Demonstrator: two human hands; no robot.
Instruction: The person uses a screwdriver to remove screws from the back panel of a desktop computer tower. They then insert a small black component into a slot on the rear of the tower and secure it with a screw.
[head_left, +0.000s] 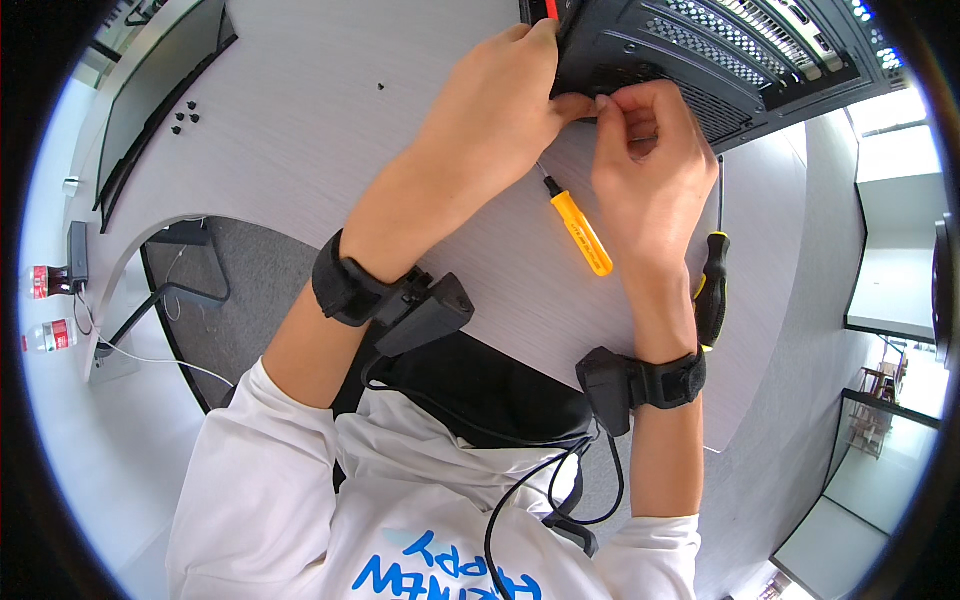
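Observation:
A black computer case [690, 60] with perforated panels and slots stands at the top right of the table. My left hand [500, 110] lies against its near left edge, fingers curled over the edge and partly hidden, thumb pointing towards my other hand. Just under the case's lower edge, my right hand [655, 160] has thumb and forefinger pinched together, close to the left thumb. Whatever sits between those fingertips is too small to make out. Between my forearms lies a yellow-handled screwdriver [582, 235]. Beside my right wrist rests a black-and-yellow screwdriver [712, 290].
Several small black screws [190, 116] sit at the table's left, with a small dark piece [380, 87] farther right. A monitor [165, 110] borders the left side. Black wrist devices [425, 310] trail cables across my lap. Two bottles [50, 335] are at the far left.

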